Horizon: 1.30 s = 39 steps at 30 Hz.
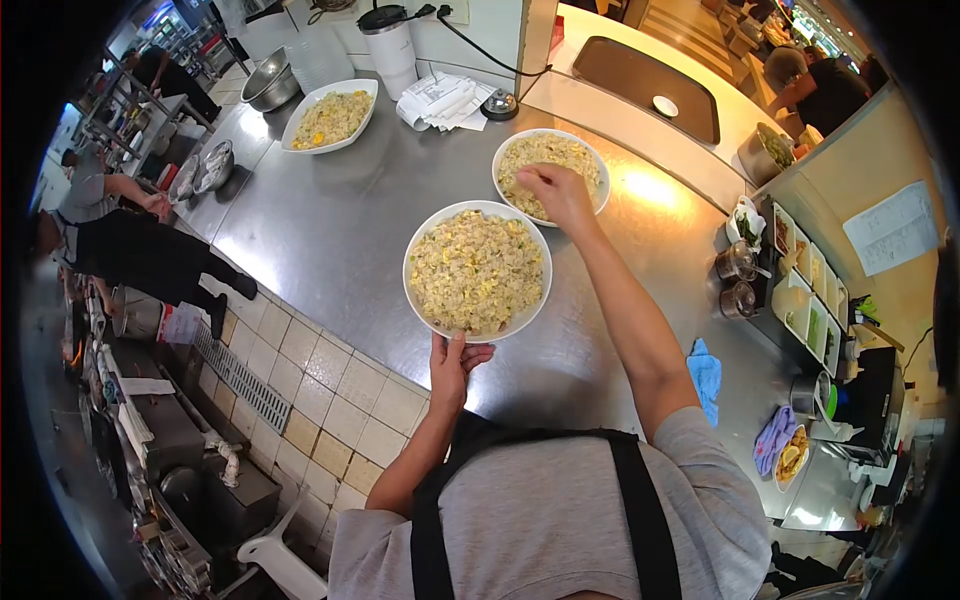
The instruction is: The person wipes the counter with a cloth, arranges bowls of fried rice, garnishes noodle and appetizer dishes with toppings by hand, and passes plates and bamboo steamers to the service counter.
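A round white bowl of fried rice with egg bits [478, 272] is at the near edge of the steel counter. My left hand [455, 365] grips its near rim, thumb on the rim and fingers beneath. Beyond it, a second white bowl of fried rice [577, 152] stands on the counter. My right hand [558, 195] hovers over this bowl with the fingertips pinched together. Whatever the pinch holds, if anything, is too small to make out. A third, squarish white bowl of fried rice [333, 122] sits at the back left.
Paper slips [445, 100], a call bell [499, 105] and a tumbler [390, 50] stand along the back wall. Right are ingredient containers [812, 268], spice jars [737, 299] and a blue cloth [704, 378]. A brown tray [645, 85] lies on the pass shelf. A co-worker [130, 255] stands left.
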Each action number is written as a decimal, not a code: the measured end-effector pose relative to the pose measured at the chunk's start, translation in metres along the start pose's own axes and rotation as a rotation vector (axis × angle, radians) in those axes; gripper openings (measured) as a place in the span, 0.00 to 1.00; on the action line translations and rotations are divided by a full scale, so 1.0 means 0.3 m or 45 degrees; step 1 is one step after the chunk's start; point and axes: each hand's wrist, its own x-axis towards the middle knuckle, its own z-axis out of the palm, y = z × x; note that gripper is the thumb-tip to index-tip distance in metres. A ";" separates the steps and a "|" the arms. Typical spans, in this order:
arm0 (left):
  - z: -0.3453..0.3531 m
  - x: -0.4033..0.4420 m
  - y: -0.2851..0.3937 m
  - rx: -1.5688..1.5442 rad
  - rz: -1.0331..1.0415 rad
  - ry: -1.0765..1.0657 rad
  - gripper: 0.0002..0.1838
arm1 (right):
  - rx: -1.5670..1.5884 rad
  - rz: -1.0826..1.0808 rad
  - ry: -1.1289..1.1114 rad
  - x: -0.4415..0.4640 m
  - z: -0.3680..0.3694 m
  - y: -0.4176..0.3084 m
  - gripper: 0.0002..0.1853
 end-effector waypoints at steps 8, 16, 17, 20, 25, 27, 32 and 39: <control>-0.004 0.010 -0.003 -0.014 0.004 0.016 0.20 | -0.498 -0.178 -0.281 0.108 0.170 0.052 0.19; -0.022 0.016 -0.020 0.022 0.091 0.002 0.18 | -0.180 -0.074 0.291 -0.364 -0.351 -0.057 0.24; -0.021 0.017 -0.025 0.101 0.084 0.019 0.18 | -0.216 -0.051 0.404 -0.477 -0.437 -0.037 0.23; -0.017 0.031 -0.027 0.202 0.140 0.033 0.19 | -0.417 0.119 0.851 -0.801 -0.701 0.057 0.13; -0.047 0.094 -0.022 0.292 0.136 0.043 0.22 | -0.744 0.649 1.582 -1.446 -1.119 0.269 0.11; -0.058 0.098 -0.044 0.305 0.200 0.053 0.23 | -0.638 0.613 2.099 -1.662 -1.260 0.333 0.11; 0.069 -0.031 -0.195 0.068 0.107 0.169 0.23 | -0.283 1.057 2.021 -2.075 -1.588 0.542 0.19; 0.597 -0.344 -0.501 0.815 0.136 -0.301 0.27 | 0.553 1.171 1.277 -2.075 -1.658 0.528 0.31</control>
